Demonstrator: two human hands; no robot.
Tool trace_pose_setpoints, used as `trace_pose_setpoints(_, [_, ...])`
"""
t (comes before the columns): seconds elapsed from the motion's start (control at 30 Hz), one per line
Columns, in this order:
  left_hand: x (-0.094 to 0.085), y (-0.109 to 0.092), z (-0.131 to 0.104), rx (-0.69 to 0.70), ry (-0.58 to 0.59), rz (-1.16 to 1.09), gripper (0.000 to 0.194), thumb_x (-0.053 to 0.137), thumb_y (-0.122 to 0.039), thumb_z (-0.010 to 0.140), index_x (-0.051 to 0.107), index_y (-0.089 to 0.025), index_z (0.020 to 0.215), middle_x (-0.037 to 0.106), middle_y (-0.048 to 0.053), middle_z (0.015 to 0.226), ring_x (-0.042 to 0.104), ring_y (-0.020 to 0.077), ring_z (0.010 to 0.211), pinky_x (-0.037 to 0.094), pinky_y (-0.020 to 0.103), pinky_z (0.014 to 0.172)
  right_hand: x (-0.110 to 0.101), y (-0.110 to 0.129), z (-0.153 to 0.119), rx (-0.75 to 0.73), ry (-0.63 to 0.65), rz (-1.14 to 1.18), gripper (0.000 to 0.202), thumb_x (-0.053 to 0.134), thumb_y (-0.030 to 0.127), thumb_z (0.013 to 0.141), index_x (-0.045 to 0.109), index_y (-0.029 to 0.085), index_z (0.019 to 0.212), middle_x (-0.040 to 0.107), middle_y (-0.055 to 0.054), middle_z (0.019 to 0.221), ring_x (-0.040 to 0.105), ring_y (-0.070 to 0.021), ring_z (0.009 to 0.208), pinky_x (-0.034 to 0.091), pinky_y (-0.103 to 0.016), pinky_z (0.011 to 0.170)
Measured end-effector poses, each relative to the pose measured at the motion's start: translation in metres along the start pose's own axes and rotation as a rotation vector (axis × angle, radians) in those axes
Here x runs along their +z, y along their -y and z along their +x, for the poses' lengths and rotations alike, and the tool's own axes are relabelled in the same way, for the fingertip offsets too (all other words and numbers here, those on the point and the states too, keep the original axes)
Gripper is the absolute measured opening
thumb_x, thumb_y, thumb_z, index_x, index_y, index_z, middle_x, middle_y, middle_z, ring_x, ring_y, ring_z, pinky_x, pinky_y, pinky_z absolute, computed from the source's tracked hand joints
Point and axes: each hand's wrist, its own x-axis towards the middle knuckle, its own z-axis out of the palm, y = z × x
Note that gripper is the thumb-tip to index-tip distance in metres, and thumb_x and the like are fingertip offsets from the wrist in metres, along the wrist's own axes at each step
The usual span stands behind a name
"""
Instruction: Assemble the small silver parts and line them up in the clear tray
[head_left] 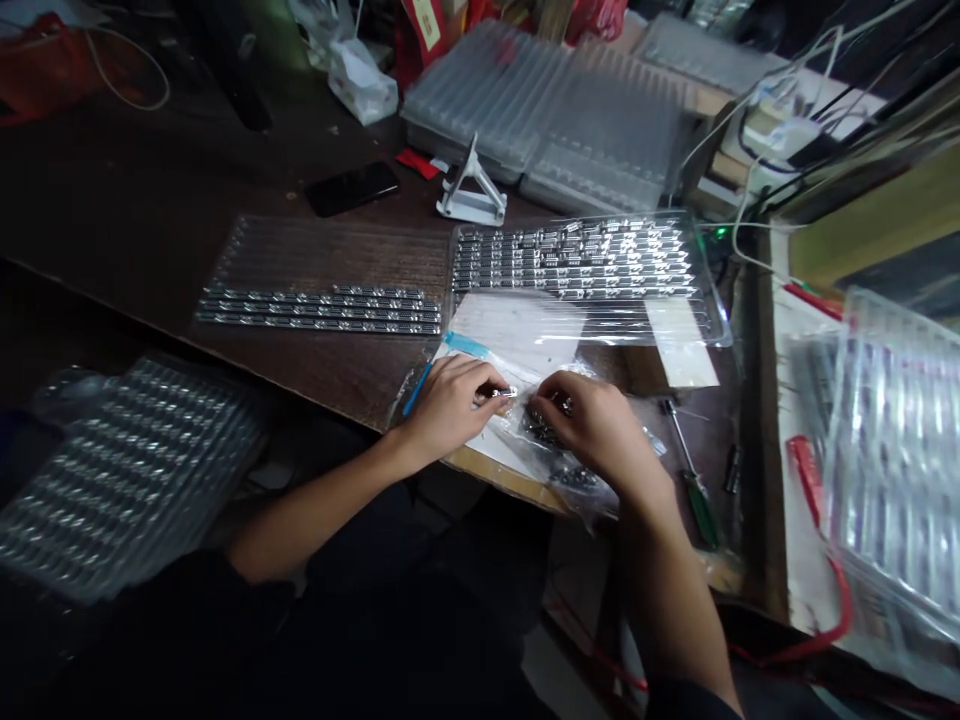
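My left hand (pixel 455 402) pinches a small shiny metal part (pixel 504 392) between thumb and fingertips. To its right, my right hand (pixel 589 415) has its fingers pressed together at a pile of small dark metal parts (pixel 541 432) on a clear plastic bag; what those fingers hold is too small to make out. Beyond the hands lies a clear tray (pixel 570 260) with rows of metal parts in its upper slots. A second clear tray (pixel 322 310) at the left has filled rows along its near side. White paper (pixel 517 325) lies just past my hands.
A black phone (pixel 352 188) and a white stand (pixel 472 195) are behind the trays. Stacked clear trays (pixel 487 95) stand at the back, others (pixel 892 450) at the right. Filled trays (pixel 127 480) sit lower left. A green-handled screwdriver (pixel 699 508) lies right of my right hand.
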Motion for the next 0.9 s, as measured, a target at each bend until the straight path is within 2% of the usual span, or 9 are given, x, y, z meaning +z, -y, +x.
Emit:
trace_pose_setpoints(0.17, [0.0, -0.001, -0.001, -0.013, 0.019, 0.029, 0.012, 0.075, -0.027, 0.085, 0.066, -0.02, 0.082, 0.071, 0.0, 0.086, 0.063, 0.0209, 0.09, 0.042, 0.035, 0.084, 0.002, -0.005, 0.0, -0.085, -0.161, 0.15, 0.016, 0.054, 0.02, 0.092, 0.07, 0.019, 0.094, 0.073, -0.005, 0.09, 0.067, -0.0186, 0.081, 0.047, -0.029, 0.074])
trace_pose_setpoints(0.27, [0.001, -0.001, -0.001, -0.02, 0.014, 0.031, 0.012, 0.075, -0.027, 0.085, 0.065, -0.02, 0.082, 0.071, 0.0, 0.087, 0.063, 0.0209, 0.091, 0.043, 0.035, 0.085, 0.005, -0.006, 0.002, -0.124, -0.173, 0.15, 0.023, 0.051, 0.015, 0.092, 0.073, 0.018, 0.096, 0.072, -0.007, 0.097, 0.068, -0.0198, 0.087, 0.049, -0.03, 0.078])
trace_pose_setpoints(0.4, [0.001, -0.001, -0.001, 0.006, -0.014, -0.023, 0.011, 0.074, -0.023, 0.086, 0.064, -0.019, 0.082, 0.071, 0.0, 0.086, 0.064, 0.0204, 0.087, 0.046, 0.034, 0.081, 0.012, -0.001, 0.006, -0.079, -0.171, 0.132, 0.022, 0.052, 0.015, 0.09, 0.073, 0.018, 0.096, 0.073, -0.008, 0.094, 0.068, -0.0203, 0.082, 0.049, -0.03, 0.075])
trace_pose_setpoints(0.57, [-0.014, -0.003, -0.005, 0.064, -0.162, -0.206, 0.004, 0.068, -0.016, 0.089, 0.064, -0.018, 0.09, 0.072, 0.003, 0.091, 0.067, 0.0176, 0.087, 0.051, 0.03, 0.082, 0.025, 0.013, 0.011, -0.111, -0.146, 0.135, 0.019, 0.053, 0.014, 0.086, 0.071, 0.019, 0.091, 0.071, -0.006, 0.086, 0.066, -0.019, 0.077, 0.049, -0.029, 0.072])
trace_pose_setpoints(0.67, [-0.023, -0.001, -0.009, 0.046, -0.171, -0.222, 0.013, 0.071, -0.013, 0.086, 0.064, -0.019, 0.095, 0.073, 0.002, 0.092, 0.069, 0.0162, 0.087, 0.053, 0.027, 0.08, 0.027, 0.017, 0.012, -0.129, -0.134, 0.108, 0.019, 0.053, 0.016, 0.087, 0.07, 0.02, 0.094, 0.071, -0.006, 0.089, 0.066, -0.0197, 0.08, 0.049, -0.029, 0.072])
trace_pose_setpoints(0.8, [-0.032, 0.007, -0.015, -0.005, -0.179, -0.246, 0.029, 0.074, -0.013, 0.083, 0.062, -0.019, 0.109, 0.074, 0.002, 0.096, 0.071, 0.0149, 0.088, 0.056, 0.024, 0.081, 0.019, 0.008, 0.011, -0.065, -0.191, -0.011, 0.023, 0.054, 0.024, 0.09, 0.071, 0.018, 0.103, 0.072, -0.01, 0.099, 0.066, -0.0229, 0.087, 0.05, -0.034, 0.079])
trace_pose_setpoints(0.9, [-0.038, 0.015, -0.019, -0.033, -0.171, -0.225, 0.029, 0.073, -0.012, 0.084, 0.062, -0.02, 0.11, 0.075, 0.001, 0.097, 0.072, 0.0145, 0.088, 0.056, 0.025, 0.083, 0.015, 0.002, 0.012, -0.03, -0.2, -0.077, 0.024, 0.052, 0.024, 0.092, 0.072, 0.018, 0.105, 0.073, -0.009, 0.098, 0.066, -0.0245, 0.089, 0.05, -0.036, 0.082])
